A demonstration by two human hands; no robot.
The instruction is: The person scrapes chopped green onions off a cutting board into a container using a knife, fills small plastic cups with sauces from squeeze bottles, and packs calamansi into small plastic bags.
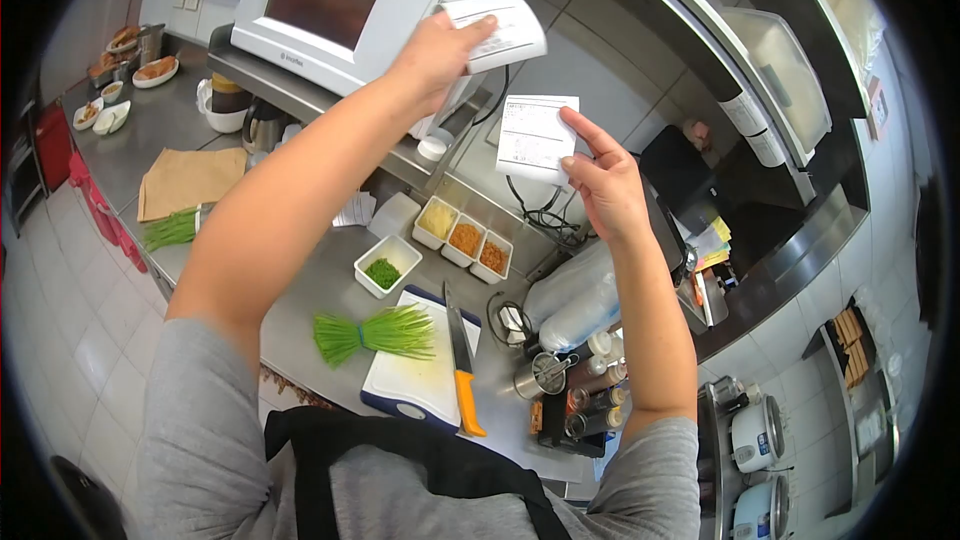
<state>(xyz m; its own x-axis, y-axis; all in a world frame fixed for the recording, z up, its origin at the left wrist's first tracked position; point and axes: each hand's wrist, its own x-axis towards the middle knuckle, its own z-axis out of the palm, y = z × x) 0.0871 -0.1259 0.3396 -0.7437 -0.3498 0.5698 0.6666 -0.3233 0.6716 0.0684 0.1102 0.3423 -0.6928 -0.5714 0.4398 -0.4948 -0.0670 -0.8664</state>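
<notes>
My left hand [440,52] is raised before the microwave, thumb and fingers closed on a curled printed receipt [512,32]. Slightly lower, my right hand [607,185] pinches a second printed receipt [530,140] by its right edge. The print is too small to read. Below, a bundle of green chives [385,332] lies partly on a white cutting board [405,380]. A knife with an orange handle [466,400] rests along the board's right side. Behind the board stands a white tub of chopped chives [382,273].
A white microwave [325,5] sits on a steel shelf at upper left. Three small tubs of toppings [466,240] line the counter's back. Spice bottles [600,400] crowd the right, near a metal cup [540,377]. More chives [172,230] and brown paper [190,183] lie left.
</notes>
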